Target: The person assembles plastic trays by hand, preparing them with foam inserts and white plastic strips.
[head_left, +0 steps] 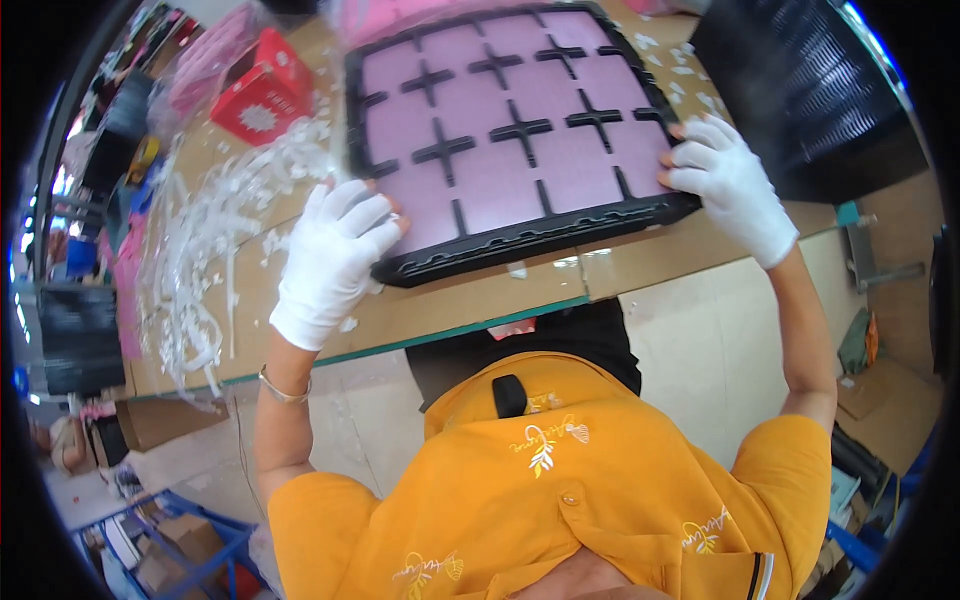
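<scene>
A black plastic tray (545, 226), divided by cross-shaped ribs, lies on the table in front of me. Flat pink surfaces fill its compartments; whether they are separate pieces or one sheet I cannot tell. My left hand (338, 258), in a white glove with bare fingertips, grips the tray's near left corner. On the opposite side my right hand (722, 182), gloved the same way, has its fingers curled over the right rim. Both thumbs are mostly hidden.
A red open carton (264, 96) stands at the far left beside pink plastic wrap (212, 62). White paper strips (205, 235) lie heaped on the left of the cardboard-covered table (475, 295). A tall stack of black trays (800, 105) stands at right.
</scene>
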Motion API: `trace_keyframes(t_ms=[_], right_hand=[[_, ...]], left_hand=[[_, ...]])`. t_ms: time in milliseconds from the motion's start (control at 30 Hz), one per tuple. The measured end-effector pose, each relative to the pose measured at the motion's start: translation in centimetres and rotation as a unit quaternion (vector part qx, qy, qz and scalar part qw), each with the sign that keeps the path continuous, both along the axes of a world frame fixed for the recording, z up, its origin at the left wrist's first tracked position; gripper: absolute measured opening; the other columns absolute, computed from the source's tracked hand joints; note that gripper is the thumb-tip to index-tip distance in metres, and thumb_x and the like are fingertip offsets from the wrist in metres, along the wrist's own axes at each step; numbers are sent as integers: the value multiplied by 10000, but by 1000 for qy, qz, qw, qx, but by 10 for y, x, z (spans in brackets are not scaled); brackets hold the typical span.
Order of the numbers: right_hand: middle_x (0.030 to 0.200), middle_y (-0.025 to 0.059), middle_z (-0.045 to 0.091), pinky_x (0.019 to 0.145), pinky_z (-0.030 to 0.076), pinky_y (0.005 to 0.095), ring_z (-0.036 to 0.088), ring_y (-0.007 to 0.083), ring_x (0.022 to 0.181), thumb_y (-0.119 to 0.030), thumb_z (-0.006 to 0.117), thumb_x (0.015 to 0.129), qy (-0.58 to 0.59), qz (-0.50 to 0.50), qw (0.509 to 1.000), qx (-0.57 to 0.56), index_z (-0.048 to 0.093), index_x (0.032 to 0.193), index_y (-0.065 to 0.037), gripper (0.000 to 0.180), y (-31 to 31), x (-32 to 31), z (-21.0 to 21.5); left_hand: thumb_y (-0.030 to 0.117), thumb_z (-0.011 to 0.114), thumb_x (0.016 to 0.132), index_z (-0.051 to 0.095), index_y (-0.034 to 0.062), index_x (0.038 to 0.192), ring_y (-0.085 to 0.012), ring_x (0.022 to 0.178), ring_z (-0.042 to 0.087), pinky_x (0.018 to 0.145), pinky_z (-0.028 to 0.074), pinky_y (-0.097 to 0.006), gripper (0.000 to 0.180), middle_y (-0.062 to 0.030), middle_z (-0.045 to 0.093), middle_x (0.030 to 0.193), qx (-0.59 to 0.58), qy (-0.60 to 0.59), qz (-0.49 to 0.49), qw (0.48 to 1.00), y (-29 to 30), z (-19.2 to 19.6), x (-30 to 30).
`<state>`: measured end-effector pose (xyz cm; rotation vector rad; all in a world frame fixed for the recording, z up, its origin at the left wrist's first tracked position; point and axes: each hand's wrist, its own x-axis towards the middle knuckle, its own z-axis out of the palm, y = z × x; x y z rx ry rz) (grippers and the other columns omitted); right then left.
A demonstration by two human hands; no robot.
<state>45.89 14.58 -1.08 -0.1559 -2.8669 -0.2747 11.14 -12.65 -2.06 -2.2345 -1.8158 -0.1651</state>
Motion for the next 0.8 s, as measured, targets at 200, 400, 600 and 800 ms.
trace_keyframes(t_ms=[200,400,600,800], right_hand=[[844,67,613,1036,434,456,614,242,973,-7,608,764,40,18,999,11,713,865,-95,171,-9,-26,1],[880,67,633,1038,427,463,617,275,955,18,591,761,41,6,998,-55,682,870,-73,169,11,-6,6],[932,92,652,909,468,419,611,303,1001,-5,572,791,133,-37,988,76,713,1019,-90,281,117,-95,6],[1022,87,658,927,486,405,621,297,1041,-49,579,815,48,-67,996,39,711,1023,-163,271,143,-162,-32]], left_hand=[[86,627,730,687,134,1094,-287,1191,551,1064,392,-517,372,-36,638,1155,1,12,6,1000,7,2,5],[-6,611,661,707,96,861,-275,1046,630,1039,418,-494,245,-33,666,995,-21,-93,-41,995,-1,18,-2],[-79,507,762,701,58,1009,-343,1039,632,921,496,-407,342,-114,690,1044,111,-65,47,991,111,26,-79],[-48,519,763,723,123,1025,-334,978,649,891,520,-402,373,-108,688,1030,-16,11,79,997,179,-11,-101]])
